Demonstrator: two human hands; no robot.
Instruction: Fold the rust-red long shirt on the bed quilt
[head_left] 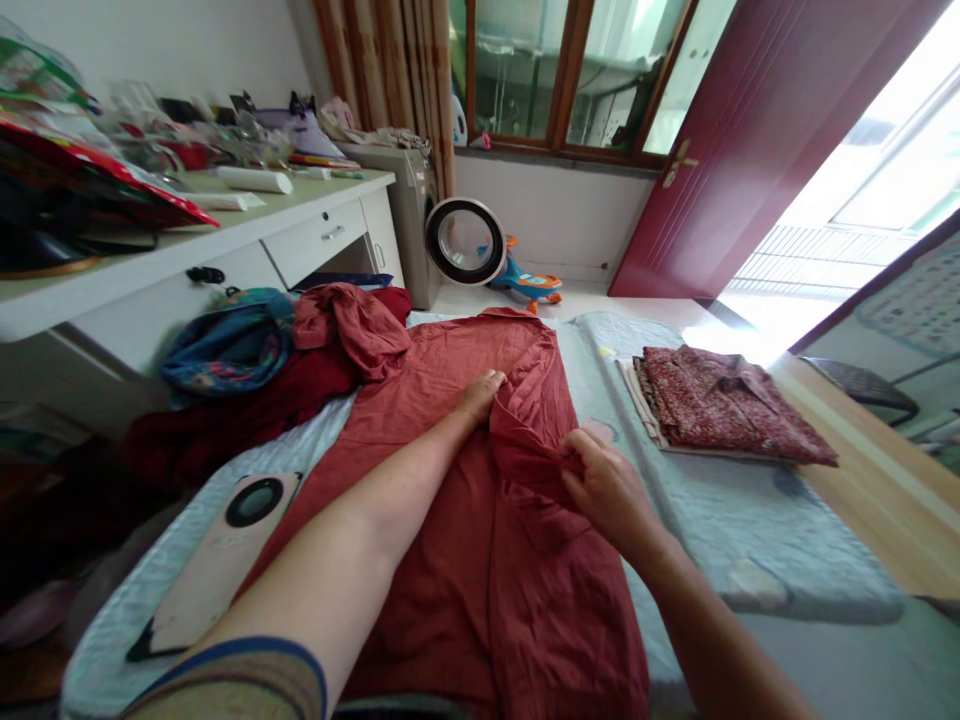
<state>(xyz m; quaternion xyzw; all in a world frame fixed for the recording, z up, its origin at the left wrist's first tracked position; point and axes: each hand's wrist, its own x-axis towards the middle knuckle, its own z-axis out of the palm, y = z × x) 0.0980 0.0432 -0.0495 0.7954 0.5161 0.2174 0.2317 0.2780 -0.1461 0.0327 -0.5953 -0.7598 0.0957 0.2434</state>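
Observation:
A rust-red shirt (442, 540) lies spread out on a pale blue padded cover, its collar end pointing away from me. My left hand (480, 396) is at the middle of the shirt, its fingers closed on the edge of the front opening. Lower and to the right, my right hand (606, 482) pinches a fold of the same shirt and lifts it slightly. Between the two hands the cloth is bunched and raised. One sleeve (349, 325) lies crumpled toward the left, by the other clothes.
Folded patterned clothes (731, 405) are stacked on the right. Blue and dark red clothes (232, 345) are heaped on the left. A phone in a pale case (217, 560) lies near my left arm. A cluttered white desk (247, 240) and a washing machine (412, 215) with its door open stand behind.

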